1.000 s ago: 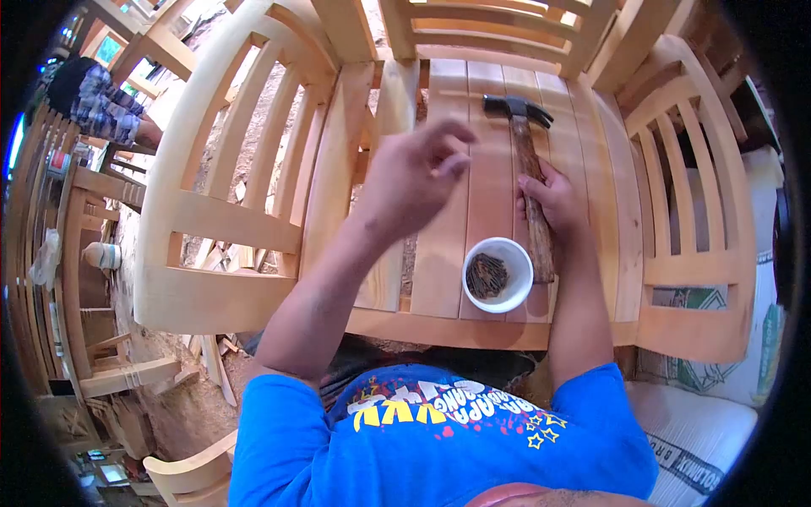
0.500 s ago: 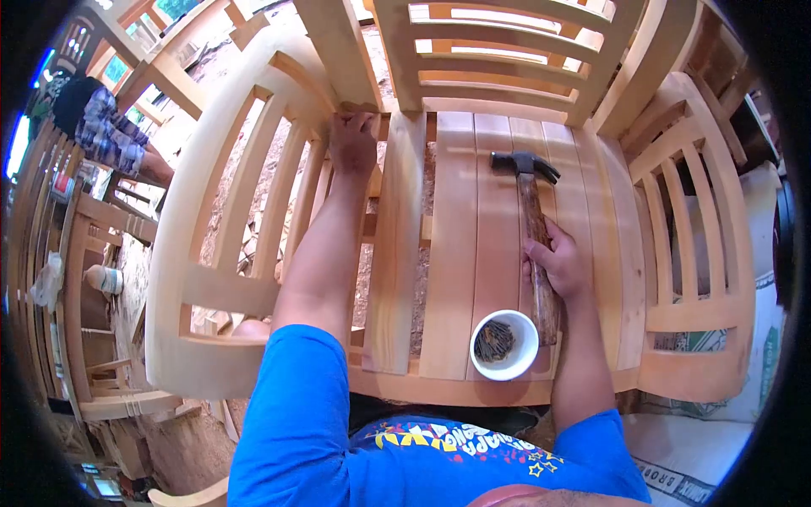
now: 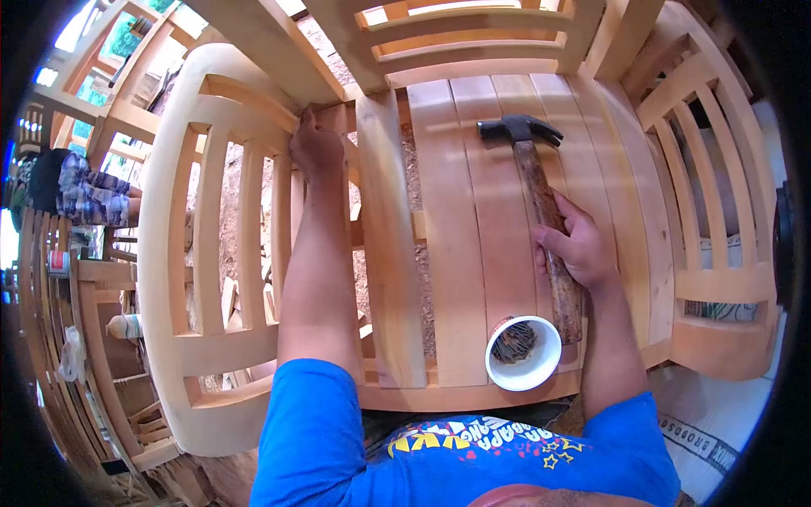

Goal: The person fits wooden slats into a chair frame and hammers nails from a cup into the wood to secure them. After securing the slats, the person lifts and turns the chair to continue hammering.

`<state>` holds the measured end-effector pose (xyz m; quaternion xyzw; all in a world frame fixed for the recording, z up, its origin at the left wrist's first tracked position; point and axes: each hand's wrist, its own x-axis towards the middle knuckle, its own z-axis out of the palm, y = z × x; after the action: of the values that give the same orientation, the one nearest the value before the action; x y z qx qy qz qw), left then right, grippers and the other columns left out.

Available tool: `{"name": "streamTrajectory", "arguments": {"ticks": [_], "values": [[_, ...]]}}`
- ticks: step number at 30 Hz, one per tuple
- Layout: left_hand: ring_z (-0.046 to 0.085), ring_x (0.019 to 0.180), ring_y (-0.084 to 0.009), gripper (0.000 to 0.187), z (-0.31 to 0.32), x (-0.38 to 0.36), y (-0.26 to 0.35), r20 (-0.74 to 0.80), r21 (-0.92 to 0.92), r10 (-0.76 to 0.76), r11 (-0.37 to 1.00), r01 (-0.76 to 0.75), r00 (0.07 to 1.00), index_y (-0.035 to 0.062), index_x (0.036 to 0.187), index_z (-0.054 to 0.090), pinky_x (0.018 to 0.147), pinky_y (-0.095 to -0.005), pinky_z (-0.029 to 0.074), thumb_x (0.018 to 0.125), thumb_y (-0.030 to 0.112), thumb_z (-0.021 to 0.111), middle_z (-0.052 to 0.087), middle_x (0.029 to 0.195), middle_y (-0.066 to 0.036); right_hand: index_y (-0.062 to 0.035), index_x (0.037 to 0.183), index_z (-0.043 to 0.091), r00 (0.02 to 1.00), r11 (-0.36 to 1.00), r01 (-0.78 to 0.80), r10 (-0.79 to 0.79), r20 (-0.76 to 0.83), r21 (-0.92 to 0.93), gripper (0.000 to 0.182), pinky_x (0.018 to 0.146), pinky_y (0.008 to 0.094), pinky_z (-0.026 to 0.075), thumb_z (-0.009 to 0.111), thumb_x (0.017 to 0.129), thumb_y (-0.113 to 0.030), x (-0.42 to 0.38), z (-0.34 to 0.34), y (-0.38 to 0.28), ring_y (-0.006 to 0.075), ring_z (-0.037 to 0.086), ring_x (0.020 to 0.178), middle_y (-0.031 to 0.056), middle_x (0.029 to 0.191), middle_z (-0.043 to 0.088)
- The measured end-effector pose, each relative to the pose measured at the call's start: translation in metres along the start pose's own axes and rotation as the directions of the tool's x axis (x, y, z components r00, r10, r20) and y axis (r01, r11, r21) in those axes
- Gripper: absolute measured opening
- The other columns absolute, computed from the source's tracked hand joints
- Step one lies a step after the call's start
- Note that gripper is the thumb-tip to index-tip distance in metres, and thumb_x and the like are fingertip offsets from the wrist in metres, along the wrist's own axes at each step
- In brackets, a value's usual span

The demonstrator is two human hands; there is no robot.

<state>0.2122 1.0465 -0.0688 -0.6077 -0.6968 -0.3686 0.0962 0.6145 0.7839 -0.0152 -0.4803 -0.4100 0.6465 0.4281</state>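
Note:
My right hand (image 3: 576, 242) is wrapped round the wooden handle of a hammer (image 3: 532, 160), whose dark claw head lies over the seat slats (image 3: 473, 228). Close below that hand, a white cup (image 3: 524, 353) full of nails sits near the seat's front edge. My left hand (image 3: 319, 148) reaches to the back left corner of the seat, by the foot of a backrest post. Its fingers are bent against the wood, and what they hold, if anything, is hidden. A loose-looking slat (image 3: 389, 245) lies just right of my left forearm, with gaps on both sides.
Slatted armrests stand at the left (image 3: 207, 245) and right (image 3: 710, 186) of the bench, and the backrest (image 3: 473, 38) rises at the far side. Another person (image 3: 89, 190) sits at the far left, near stacked wooden furniture (image 3: 55, 313). Printed sacks (image 3: 693, 431) lie at the lower right.
The view has shifted, so the bench appears larger and lower at the left. My left hand remains at the back left corner, and my right hand still grips the hammer.

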Motion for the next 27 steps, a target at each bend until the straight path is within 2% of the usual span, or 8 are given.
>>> {"name": "streamTrajectory", "arguments": {"ticks": [8, 12, 14, 18, 21, 23, 24, 27], "values": [[0.069, 0.115, -0.0458, 0.047, -0.005, 0.002, 0.009, 0.118, -0.02, -0.091, 0.995, 0.094, 0.989, 0.0051, 0.14, 0.065, 0.101, -0.049, 0.054, 0.096, 0.011, 0.051, 0.068, 0.129, -0.028, -0.0021, 0.157, 0.038, 1.0, 1.0, -0.004, 0.004, 0.005, 0.023, 0.069, 0.06, 0.03, 0.056, 0.072, 0.098, -0.013, -0.004, 0.005, -0.001, 0.0122, 0.064, 0.069, 0.0022, 0.085, 0.062], [0.069, 0.115, -0.0453, 0.049, -0.004, 0.004, 0.006, 0.184, 0.109, -0.071, 0.993, 0.052, 0.98, 0.0057, 0.143, 0.063, 0.101, -0.0501, 0.054, 0.096, 0.014, 0.052, 0.068, 0.129, -0.029, 0.0011, 0.159, 0.034, 0.999, 0.998, 0.038, -0.038, 0.005, -0.043, 0.072, 0.06, 0.0294, 0.056, 0.07, 0.099, -0.011, -0.013, 0.01, -0.009, 0.0115, 0.063, 0.069, 0.0018, 0.084, 0.061], [0.069, 0.114, -0.045, 0.05, -0.002, 0.008, 0.006, 0.232, 0.161, -0.153, 0.98, 0.117, 0.961, 0.0055, 0.144, 0.062, 0.101, -0.0511, 0.054, 0.095, 0.016, 0.054, 0.068, 0.127, -0.029, 0.0019, 0.161, 0.032, 0.995, 0.986, 0.071, -0.081, -0.059, -0.152, 0.074, 0.062, 0.0282, 0.055, 0.069, 0.099, -0.01, -0.019, 0.015, -0.015, 0.0109, 0.062, 0.07, 0.0015, 0.084, 0.06], [0.069, 0.112, -0.0446, 0.049, 0.015, 0.004, -0.011, 0.203, 0.12, -0.002, 0.993, -0.023, 0.979, 0.0053, 0.14, 0.064, 0.1, -0.0537, 0.054, 0.093, 0.019, 0.055, 0.07, 0.12, -0.031, 0.0003, 0.164, 0.029, 0.955, 0.931, 0.253, -0.284, -0.088, -0.265, 0.079, 0.068, 0.0286, 0.054, 0.068, 0.097, -0.01, -0.014, 0.034, -0.031, 0.0115, 0.062, 0.074, 0.0046, 0.084, 0.061], [0.07, 0.11, -0.0442, 0.044, 0.033, 0.006, -0.028, 0.181, 0.069, 0.033, 0.997, -0.046, 0.983, 0.0046, 0.132, 0.067, 0.098, -0.055, 0.055, 0.093, 0.02, 0.055, 0.071, 0.116, -0.031, -0.0029, 0.163, 0.036, 0.936, 0.749, 0.302, -0.35, 0.034, -0.59, 0.074, 0.068, 0.0283, 0.053, 0.07, 0.098, -0.011, 0.005, 0.049, -0.073, 0.0126, 0.058, 0.072, 0.004, 0.089, 0.059], [0.071, 0.108, -0.0442, 0.039, 0.041, 0.008, -0.026, 0.258, 0.062, -0.076, 0.996, 0.062, 0.963, 0.0049, 0.126, 0.07, 0.096, -0.056, 0.056, 0.094, 0.021, 0.055, 0.071, 0.115, -0.03, -0.0016, 0.161, 0.038, 0.882, 0.599, 0.406, -0.455, 0.123, -0.69, 0.071, 0.075, 0.0344, 0.053, 0.068, 0.097, -0.011, 0.023, 0.076, -0.097, 0.0224, 0.063, 0.075, 0.0139, 0.088, 0.062], [0.074, 0.095, -0.0439, 0.023, 0.012, -0.002, 0.006, 0.101, 0.172, -0.025, 0.985, 0.007, 0.995, 0.0021, 0.098, 0.075, 0.088, -0.05, 0.061, 0.094, 0.019, 0.06, 0.075, 0.093, -0.021, -0.0009, 0.159, 0.039, 0.849, 0.516, 0.453, -0.499, 0.174, -0.727, 0.069, 0.078, 0.0375, 0.053, 0.067, 0.097, -0.011, 0.034, 0.092, -0.105, 0.0274, 0.066, 0.077, 0.0188, 0.087, 0.064], [0.072, 0.101, -0.0454, 0.032, -0.009, -0.001, 0.021, 0.207, 0.166, -0.121, 0.982, 0.087, 0.971, 0.0042, 0.116, 0.071, 0.089, -0.0551, 0.059, 0.096, 0.023, 0.055, 0.073, 0.111, -0.026, 0.0014, 0.156, 0.043, 0.754, 0.493, 0.606, -0.608, 0.251, -0.624, 0.063, 0.08, 0.0407, 0.054, 0.065, 0.099, -0.011, 0.081, 0.132, -0.118, 0.0341, 0.069, 0.084, 0.0239, 0.092, 0.068]]}}
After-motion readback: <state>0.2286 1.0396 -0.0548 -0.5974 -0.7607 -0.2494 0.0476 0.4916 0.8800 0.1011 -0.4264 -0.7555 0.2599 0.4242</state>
